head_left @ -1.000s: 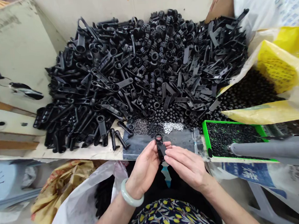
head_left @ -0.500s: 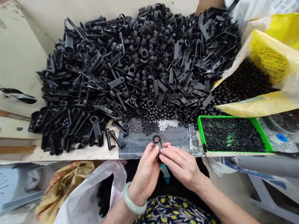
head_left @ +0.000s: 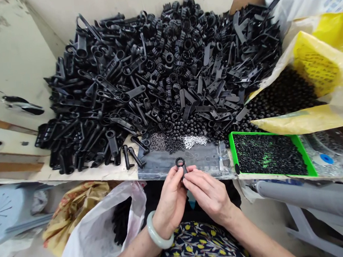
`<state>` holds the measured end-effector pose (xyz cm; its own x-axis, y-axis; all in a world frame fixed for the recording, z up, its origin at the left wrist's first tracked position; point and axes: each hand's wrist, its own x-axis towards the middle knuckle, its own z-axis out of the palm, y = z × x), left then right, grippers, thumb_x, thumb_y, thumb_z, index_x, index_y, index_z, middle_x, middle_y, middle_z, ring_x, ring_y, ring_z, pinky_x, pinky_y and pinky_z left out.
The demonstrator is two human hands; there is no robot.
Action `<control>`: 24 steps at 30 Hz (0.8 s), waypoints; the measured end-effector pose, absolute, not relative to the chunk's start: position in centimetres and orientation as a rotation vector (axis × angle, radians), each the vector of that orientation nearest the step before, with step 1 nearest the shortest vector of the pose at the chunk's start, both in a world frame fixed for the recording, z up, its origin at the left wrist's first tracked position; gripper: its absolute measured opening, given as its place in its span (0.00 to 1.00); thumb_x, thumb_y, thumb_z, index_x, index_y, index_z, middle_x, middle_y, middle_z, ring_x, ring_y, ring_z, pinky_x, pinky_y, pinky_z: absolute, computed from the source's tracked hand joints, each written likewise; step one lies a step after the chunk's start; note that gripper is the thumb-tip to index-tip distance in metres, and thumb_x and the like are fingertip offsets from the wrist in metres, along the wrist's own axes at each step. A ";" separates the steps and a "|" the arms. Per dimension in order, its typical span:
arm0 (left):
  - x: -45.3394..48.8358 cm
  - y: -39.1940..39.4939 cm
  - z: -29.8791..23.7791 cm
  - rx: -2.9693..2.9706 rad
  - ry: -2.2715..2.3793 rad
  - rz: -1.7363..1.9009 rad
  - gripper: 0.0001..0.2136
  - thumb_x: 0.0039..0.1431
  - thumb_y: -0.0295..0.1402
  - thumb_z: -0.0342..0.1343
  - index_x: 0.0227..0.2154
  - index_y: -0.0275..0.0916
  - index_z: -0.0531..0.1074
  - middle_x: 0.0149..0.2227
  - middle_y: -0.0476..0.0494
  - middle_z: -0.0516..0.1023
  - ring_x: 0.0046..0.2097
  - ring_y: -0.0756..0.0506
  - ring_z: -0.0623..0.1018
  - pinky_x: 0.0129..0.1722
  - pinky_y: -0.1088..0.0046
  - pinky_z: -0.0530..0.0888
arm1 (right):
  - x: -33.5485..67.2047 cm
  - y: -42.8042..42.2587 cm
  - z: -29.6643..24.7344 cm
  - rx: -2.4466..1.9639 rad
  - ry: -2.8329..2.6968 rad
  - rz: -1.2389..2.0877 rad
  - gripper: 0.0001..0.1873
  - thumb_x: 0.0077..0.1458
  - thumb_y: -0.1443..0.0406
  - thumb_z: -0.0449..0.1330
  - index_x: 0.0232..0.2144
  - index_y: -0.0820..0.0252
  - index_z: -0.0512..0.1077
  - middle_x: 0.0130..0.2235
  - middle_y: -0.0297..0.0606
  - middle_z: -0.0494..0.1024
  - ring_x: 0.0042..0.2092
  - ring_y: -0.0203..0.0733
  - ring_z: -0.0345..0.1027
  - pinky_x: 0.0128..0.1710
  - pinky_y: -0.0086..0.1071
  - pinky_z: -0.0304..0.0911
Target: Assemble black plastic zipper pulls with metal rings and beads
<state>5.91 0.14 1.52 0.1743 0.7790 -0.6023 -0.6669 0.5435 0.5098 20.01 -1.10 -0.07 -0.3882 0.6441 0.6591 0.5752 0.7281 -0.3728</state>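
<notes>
while left hand (head_left: 172,201) holds black part (head_left: 184,168), right hand (head_left: 209,193) touches it

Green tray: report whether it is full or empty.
Not empty: black bits cover most of the tray, with green showing among them. Cannot tell how deep they lie.

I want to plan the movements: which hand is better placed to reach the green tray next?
Probably the right hand: the green tray lies to its right, and the left hand is farther away. Both hands hold the black ringed part.
</notes>
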 end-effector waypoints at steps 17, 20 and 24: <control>5.6 0.6 1.1 0.313 1.057 1.096 0.12 0.58 0.36 0.69 0.38 0.40 0.73 0.40 0.46 0.84 0.45 0.45 0.82 0.51 0.68 0.74 | 20.5 -1.1 1.0 -1.044 -2.333 0.281 0.20 0.69 0.74 0.52 0.60 0.62 0.71 0.56 0.49 0.80 0.60 0.50 0.73 0.65 0.51 0.69; 5.3 0.9 1.3 0.388 1.075 1.113 0.11 0.61 0.39 0.66 0.41 0.40 0.73 0.43 0.43 0.85 0.48 0.43 0.82 0.54 0.64 0.73 | 21.3 -1.6 0.9 -1.141 -2.179 0.534 0.22 0.69 0.73 0.52 0.61 0.56 0.70 0.59 0.46 0.77 0.61 0.48 0.72 0.67 0.54 0.65; 5.4 0.8 2.0 0.451 1.087 1.145 0.13 0.63 0.40 0.66 0.45 0.42 0.73 0.46 0.42 0.85 0.51 0.40 0.82 0.59 0.60 0.71 | 21.3 -1.9 0.2 -1.441 -1.654 0.956 0.13 0.66 0.63 0.61 0.53 0.53 0.72 0.51 0.42 0.80 0.52 0.46 0.76 0.54 0.42 0.74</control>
